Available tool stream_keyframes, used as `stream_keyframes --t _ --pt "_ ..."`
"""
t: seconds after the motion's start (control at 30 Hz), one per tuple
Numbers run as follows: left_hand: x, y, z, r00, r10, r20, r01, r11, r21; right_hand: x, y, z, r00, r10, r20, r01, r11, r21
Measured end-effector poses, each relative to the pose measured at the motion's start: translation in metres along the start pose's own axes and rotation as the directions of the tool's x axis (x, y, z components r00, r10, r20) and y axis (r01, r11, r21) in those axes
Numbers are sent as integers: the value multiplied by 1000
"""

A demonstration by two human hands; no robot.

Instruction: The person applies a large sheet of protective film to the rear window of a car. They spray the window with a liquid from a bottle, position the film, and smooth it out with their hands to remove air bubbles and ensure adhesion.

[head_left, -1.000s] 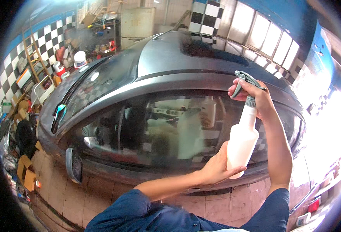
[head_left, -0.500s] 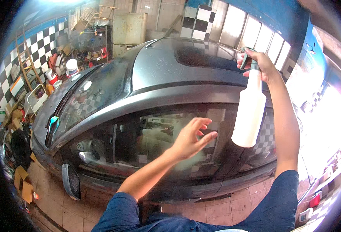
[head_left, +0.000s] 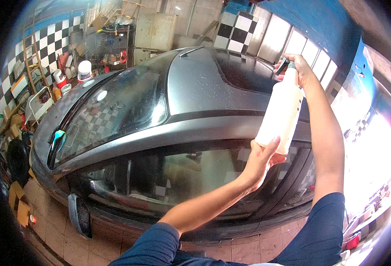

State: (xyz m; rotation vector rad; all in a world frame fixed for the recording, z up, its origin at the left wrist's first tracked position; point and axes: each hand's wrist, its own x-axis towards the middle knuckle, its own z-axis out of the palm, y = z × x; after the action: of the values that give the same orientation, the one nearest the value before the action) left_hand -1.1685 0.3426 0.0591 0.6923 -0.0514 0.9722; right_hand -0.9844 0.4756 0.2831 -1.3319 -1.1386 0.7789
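A white spray bottle [head_left: 279, 115] is tilted in the air over the side windows and roof edge of a dark grey car [head_left: 195, 88]. My right hand [head_left: 298, 73] grips its neck and dark trigger head, with fingers curled at the trigger. Lower down, my left hand [head_left: 264, 162] is closed around the bottle's base, thumb on the near face and fingers partly hidden beneath. Fine droplets dot the metal of the roof. A dark glass panel [head_left: 244, 71] is set in the roof beyond the bottle.
A turquoise-and-black tool [head_left: 58, 137] rests by the windshield's lower edge. A white bucket [head_left: 84, 71] stands beyond the hood. The side mirror [head_left: 80, 215] sticks out at lower left. Boxes [head_left: 20, 201], a ladder [head_left: 33, 62] and clutter line the left wall; a metal cabinet [head_left: 155, 32] stands behind.
My left hand has moved right and up from open air and taken hold of the bottle's base. The bottle now leans more. The view has shifted slightly.
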Motion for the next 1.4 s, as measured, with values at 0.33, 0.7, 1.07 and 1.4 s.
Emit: stream_keyframes --t 0.33,0.7,1.07,1.4 --pt "48 85 -29 982 169 82 -187 920 344 28 18 10 992 -81 -101 103 966 239" --pt "23 89 -33 968 217 -126 -150 902 404 75 46 41 992 -76 104 49 970 238" --pt "7 73 -28 955 261 -139 -201 917 346 69 46 65 965 3 264 -80 956 281" --pt "9 100 -27 994 -14 108 -85 519 851 1 -48 -25 964 -266 10 264 947 -182"
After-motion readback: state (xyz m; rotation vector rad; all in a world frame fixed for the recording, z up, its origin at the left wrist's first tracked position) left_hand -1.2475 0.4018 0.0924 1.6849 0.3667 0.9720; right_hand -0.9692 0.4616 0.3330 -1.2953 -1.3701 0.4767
